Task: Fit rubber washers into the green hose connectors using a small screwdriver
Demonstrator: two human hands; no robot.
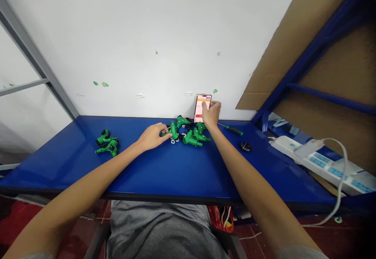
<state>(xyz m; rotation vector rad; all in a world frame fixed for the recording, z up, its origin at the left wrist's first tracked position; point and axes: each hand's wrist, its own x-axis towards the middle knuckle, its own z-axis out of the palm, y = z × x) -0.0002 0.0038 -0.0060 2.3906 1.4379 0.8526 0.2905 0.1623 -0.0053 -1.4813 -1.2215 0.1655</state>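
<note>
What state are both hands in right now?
Left hand: partly curled at a green fitting; can't tell if it's gripping it.
Right hand: partly curled, overlapping the phone; can't tell if it's gripping it.

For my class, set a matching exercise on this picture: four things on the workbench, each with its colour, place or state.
1. Phone
2. Screwdriver
3. Plastic fittings
4. Power strip

A. White, at the far right
B. Green, in two groups on the blue table
C. Screen lit, in front of the white wall
D. Lying down, with a black-and-green handle

Pairs: 1-C, 2-D, 3-B, 4-A
</note>
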